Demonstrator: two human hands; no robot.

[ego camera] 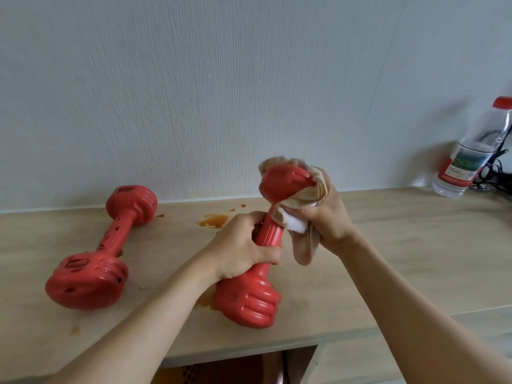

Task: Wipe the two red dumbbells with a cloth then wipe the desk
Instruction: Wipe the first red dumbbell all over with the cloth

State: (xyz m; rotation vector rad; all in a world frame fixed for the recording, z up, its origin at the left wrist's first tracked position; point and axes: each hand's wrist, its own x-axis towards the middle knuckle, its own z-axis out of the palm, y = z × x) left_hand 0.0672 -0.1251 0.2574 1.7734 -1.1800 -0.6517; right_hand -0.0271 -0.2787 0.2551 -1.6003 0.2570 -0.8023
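A: How far along does the job look?

B: Early, I'd judge. The left hand [243, 245] is wrapped tight round the ribbed handle of one red moulded-plastic dumbbell [260, 245], which stands tilted with its lower head on the pale wood-grain desk [388, 259]. The right hand [324, 217] is curled round a bunched beige-and-white cloth [302, 212], pressing it over the upper head — so the first dumbbell is being wiped now.

A: And the other one?

B: The second red plastic dumbbell [102, 245] lies on its side, well to the left of the held one, with dark specks showing on its handle and near head. It looks unwiped.

A: The desk?

B: Not done. An orange-brown spill [214, 219] sits just behind the held dumbbell, and more staining shows under its lower head.

A: Anything else?

B: A clear plastic water bottle with a red cap [473, 151] stands far right of the held dumbbell, against the wall.
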